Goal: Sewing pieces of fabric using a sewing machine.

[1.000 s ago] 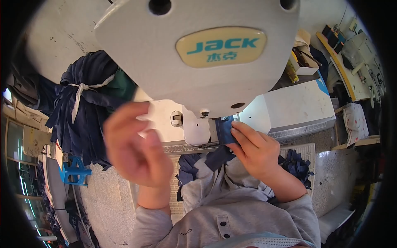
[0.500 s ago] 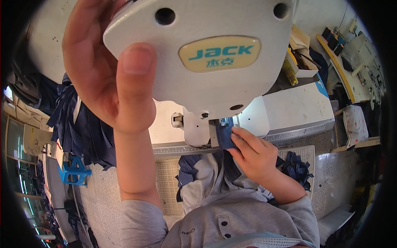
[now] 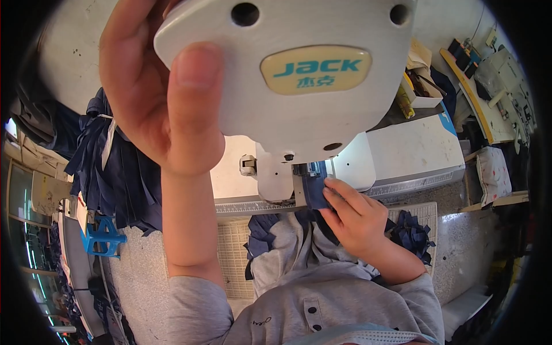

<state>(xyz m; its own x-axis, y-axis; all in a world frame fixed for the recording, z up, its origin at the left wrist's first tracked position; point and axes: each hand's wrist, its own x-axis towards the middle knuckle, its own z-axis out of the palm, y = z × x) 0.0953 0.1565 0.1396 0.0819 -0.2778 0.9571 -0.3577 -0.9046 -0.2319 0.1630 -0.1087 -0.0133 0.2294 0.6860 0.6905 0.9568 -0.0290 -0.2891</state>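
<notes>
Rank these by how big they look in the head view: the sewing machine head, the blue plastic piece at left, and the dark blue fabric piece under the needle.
1. Sewing machine head, though it sits nearest the camera.
2. and 3. Blue plastic piece and dark blue fabric piece: look alike, unsure.

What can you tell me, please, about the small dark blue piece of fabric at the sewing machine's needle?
The small dark blue piece of fabric looks like thin woven cloth. It lies flat on the white machine bed, directly under the needle area of the white sewing machine head. The right hand presses its near edge with the fingertips. More dark blue cloth hangs below the bed edge. Its far end is hidden by the machine.
</notes>
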